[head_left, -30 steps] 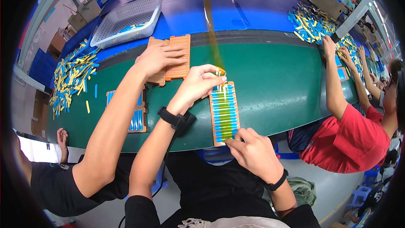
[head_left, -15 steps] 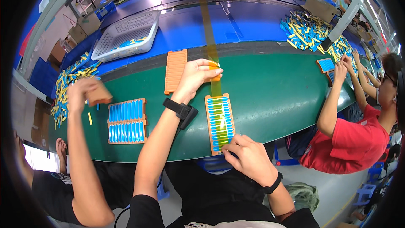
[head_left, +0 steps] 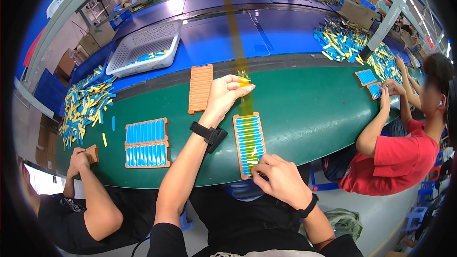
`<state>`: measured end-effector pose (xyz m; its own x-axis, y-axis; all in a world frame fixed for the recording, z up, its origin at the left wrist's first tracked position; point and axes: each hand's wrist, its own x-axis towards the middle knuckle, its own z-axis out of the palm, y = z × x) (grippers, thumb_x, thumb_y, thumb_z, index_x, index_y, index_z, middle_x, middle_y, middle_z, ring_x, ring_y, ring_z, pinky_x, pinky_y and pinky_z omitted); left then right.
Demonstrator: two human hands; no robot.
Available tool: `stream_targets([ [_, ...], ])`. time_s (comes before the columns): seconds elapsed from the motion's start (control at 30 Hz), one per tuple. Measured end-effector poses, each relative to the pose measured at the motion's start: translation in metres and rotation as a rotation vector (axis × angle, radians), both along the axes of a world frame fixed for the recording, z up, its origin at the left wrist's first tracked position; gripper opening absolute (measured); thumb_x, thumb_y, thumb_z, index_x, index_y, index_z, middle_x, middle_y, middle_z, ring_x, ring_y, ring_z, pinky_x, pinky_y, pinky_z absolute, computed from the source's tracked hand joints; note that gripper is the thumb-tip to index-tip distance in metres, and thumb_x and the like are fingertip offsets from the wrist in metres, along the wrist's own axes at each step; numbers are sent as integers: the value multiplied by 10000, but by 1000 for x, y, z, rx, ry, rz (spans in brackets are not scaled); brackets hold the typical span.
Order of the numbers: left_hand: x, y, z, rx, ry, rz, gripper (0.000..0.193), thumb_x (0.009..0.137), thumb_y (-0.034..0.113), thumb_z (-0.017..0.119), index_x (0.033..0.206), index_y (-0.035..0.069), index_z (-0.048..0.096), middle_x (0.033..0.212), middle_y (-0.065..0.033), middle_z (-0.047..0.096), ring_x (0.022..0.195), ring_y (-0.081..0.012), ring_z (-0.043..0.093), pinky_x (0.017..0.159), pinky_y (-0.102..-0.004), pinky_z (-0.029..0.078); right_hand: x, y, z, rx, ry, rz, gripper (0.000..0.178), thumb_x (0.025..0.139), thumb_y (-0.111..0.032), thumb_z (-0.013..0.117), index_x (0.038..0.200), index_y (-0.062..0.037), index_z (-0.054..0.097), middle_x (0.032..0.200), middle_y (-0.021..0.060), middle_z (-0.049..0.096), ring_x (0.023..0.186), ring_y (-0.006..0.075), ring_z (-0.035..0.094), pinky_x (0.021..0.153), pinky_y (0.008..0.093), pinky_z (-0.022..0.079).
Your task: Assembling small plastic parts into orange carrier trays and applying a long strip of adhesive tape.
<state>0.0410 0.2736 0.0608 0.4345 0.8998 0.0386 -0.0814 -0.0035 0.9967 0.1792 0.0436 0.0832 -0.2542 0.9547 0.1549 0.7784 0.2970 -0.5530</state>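
Here, beside an orange slotted tray, our left hand pinches amber tape running over the blue-strip tray on the green table. Our right hand curls at that tray's near end; whether pinching tape, we cannot tell.

Green table carries tape-covered tray at near edge; two blue-filled trays lie left; ribbed orange tray farther back; blue, yellow strips heap far left.

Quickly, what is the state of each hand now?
Left hand: closed, pinching amber tape.
Right hand: curled at near end of filled tray; grip cannot be told.
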Motion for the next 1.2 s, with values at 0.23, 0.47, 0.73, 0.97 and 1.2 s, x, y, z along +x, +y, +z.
stream_targets([
  [0.23,0,0,-3,-14,-9,-35,242,891,83,765,1079,-6,641,1036,-128,755,974,-142,708,898,-276,536,-3,4,2,-11,-43,-2,108,843,-143,680,828,-36,684,812,94,595,813,277,635,656,415,534],
  [0.47,-2,0,-5,-21,0,-62,249,897,103,765,1079,-10,639,1060,-133,750,981,-145,706,900,-281,538,-5,6,0,-17,-17,-22,109,836,-144,686,826,-35,684,815,95,605,829,277,646,664,413,541],
  [0.73,0,-1,-2,-36,-6,-46,251,889,107,772,1069,-14,646,1038,-128,754,952,-144,709,885,-279,541,-6,15,-1,20,-46,-49,122,853,-152,680,838,-31,677,836,102,608,804,298,651,645,436,541],
  [0.97,6,-3,-2,-41,15,-34,241,886,100,771,1061,-14,650,1032,-127,755,947,-144,710,877,-286,545,-4,30,-6,18,-8,-78,96,844,-158,680,861,-66,697,870,97,624,809,317,654,682,432,534],
  [1.2,3,-1,-6,-46,26,-33,234,889,87,766,1064,-7,643,1032,-128,754,945,-141,708,865,-276,548,-4,56,-11,74,-28,-82,127,871,-167,669,866,-45,705,864,109,628,792,324,657,679,438,533],
])
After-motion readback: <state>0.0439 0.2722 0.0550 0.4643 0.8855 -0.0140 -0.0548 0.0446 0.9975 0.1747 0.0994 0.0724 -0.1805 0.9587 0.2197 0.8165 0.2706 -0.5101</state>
